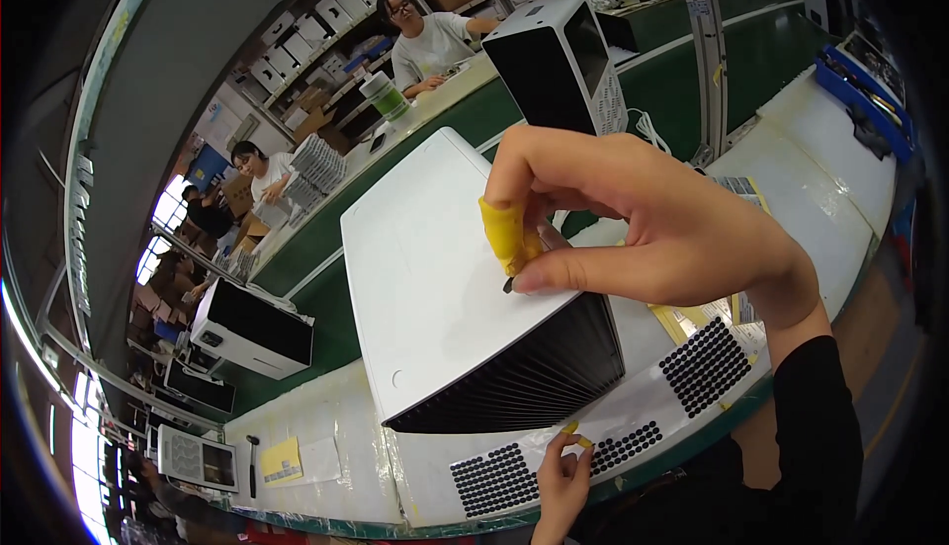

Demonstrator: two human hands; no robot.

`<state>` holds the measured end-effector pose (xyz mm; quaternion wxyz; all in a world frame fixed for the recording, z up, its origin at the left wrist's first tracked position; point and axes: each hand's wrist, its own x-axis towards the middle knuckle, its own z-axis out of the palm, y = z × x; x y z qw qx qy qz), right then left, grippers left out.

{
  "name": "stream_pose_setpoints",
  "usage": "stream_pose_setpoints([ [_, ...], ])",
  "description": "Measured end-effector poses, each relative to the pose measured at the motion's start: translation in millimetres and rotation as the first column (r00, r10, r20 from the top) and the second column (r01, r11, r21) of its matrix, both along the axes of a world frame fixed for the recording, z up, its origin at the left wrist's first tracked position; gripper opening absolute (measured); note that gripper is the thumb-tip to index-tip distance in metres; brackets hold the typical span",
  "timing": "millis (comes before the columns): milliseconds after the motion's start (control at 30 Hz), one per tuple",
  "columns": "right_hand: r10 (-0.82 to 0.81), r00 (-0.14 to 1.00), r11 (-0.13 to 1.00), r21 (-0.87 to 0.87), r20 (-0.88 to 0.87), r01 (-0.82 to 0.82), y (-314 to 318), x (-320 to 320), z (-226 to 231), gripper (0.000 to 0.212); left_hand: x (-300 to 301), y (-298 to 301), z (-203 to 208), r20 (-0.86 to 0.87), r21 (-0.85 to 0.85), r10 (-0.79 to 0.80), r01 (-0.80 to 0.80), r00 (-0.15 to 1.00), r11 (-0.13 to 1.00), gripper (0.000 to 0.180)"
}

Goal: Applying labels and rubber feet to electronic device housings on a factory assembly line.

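A white box-shaped appliance with a black ribbed side lies in front of me, its white face up. Over that face, near its right edge, my right hand pinches a small black sticker pad between thumb and forefinger. The forefinger wears a yellow finger cot. Lower down, my left hand is closed, its yellow-capped fingertips drawn together beside a sheet of round black pads. Whether anything is between those fingertips is too small to tell.
More sheets of black pads lie along the bench edge. Another appliance stands on the green conveyor; one more sits left. A blue tool bin is at far right. Co-workers sit across the line.
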<state>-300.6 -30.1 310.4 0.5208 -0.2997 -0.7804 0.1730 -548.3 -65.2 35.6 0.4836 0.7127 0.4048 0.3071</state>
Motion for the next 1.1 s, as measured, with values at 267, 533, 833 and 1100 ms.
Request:
stream_pose_setpoints([
  [267, -0.047, 0.993, 0.981, 0.19, 0.111, 0.025, 1.7, -4.6, 3.6, 0.025, -12.4, 10.1, 19.6, 0.023, 0.035, 0.01, -0.011, 1.0, 0.999, 0.044],
  [533, -0.328, 0.937, 0.836, 0.499, 0.12, 0.229, -18.6, -5.3, -7.6, 0.025, -33.0, 30.1, 78.4, 0.292, 0.367, 0.156, -0.261, 0.944, 0.893, 0.064],
  [833, -0.291, 0.956, 0.845, 0.476, 0.027, 0.243, -12.3, -18.0, -24.1, 0.018, -38.6, 71.7, 218.7, 0.549, 0.634, -0.005, -0.412, 0.836, 0.654, 0.061],
  [1100, -0.32, 0.945, 0.828, 0.465, -0.068, 0.314, -5.3, -15.9, -32.2, 0.019, -19.6, 79.3, 267.6, 0.391, 0.455, -0.027, -0.168, 0.92, 0.874, 0.062],
])
